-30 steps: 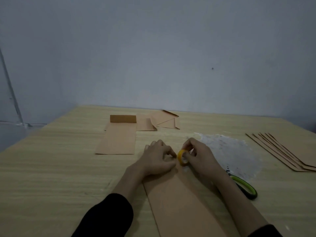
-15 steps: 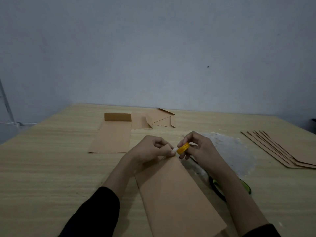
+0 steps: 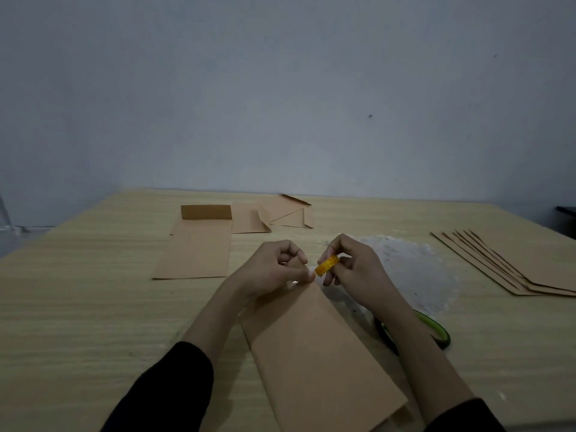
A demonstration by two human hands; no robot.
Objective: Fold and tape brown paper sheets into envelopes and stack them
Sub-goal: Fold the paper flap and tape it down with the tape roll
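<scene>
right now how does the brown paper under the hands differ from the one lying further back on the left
The near paper lies slanted; the far paper lies straighter. The left hand touches the near paper's far end; nothing touches the far paper. The far paper shows a darker folded band at its far end; the near paper shows none in view. Both are long, brown rectangles.
</scene>
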